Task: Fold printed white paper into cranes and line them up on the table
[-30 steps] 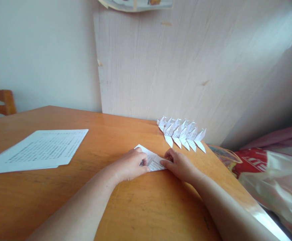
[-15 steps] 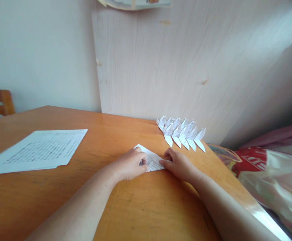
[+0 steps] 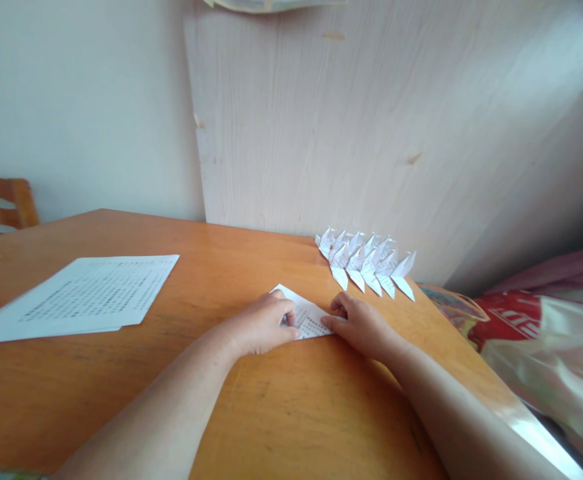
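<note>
A small folded piece of printed paper (image 3: pixel 307 319) lies on the table between my hands. My left hand (image 3: pixel 271 322) covers its left part, the fingers curled and the thumb pressed on the lower edge. At the paper's right corner, my right hand (image 3: pixel 355 321) pinches it between thumb and bent forefinger. Printed characters show on the bare middle of the paper, while its left side is hidden under my left hand. Beyond my right hand stand several folded white paper figures (image 3: pixel 369 263) with upright points, set close together in rows.
A stack of printed sheets (image 3: pixel 101 290) lies on the left of the wooden table (image 3: pixel 251 413). The table meets a pale panelled wall (image 3: pixel 296 133). Past its right edge are red and whitish bags (image 3: pixel 536 333). A wooden chair (image 3: pixel 24 200) stands at far left.
The view has shifted slightly, so everything sits a little further right. Both hands keep the same hold on the paper, with hardly any movement.
</note>
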A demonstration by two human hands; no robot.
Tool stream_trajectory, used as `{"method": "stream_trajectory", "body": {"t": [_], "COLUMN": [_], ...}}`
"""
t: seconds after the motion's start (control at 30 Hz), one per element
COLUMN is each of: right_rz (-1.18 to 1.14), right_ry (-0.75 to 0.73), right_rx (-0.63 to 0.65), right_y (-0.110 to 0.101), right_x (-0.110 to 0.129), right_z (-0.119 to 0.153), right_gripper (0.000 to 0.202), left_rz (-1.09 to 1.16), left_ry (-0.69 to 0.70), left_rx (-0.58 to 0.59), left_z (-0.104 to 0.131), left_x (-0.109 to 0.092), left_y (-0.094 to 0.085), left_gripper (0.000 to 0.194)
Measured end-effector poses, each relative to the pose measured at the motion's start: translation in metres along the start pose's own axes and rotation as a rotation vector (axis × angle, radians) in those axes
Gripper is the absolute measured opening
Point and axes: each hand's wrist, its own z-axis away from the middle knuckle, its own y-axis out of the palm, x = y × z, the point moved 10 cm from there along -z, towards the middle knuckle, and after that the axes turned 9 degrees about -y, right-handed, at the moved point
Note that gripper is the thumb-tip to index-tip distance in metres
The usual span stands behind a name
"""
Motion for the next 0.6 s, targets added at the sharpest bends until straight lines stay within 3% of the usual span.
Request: {"method": "stream_trajectory", "body": {"t": [0.6], "right_rz": [-0.001], "right_ry": [0.032], "right_rx": [-0.002], "right_y": [0.0017], "right_x": [-0.0021], "right_z": [0.0], "right_gripper": [0.021], "left_rz": [-0.051], "left_ry": [0.029], "left_rx": [-0.015], "left_z": [0.0034], "left_x": [-0.0051], "left_y": [-0.0027], "left_gripper": [0.028]}}
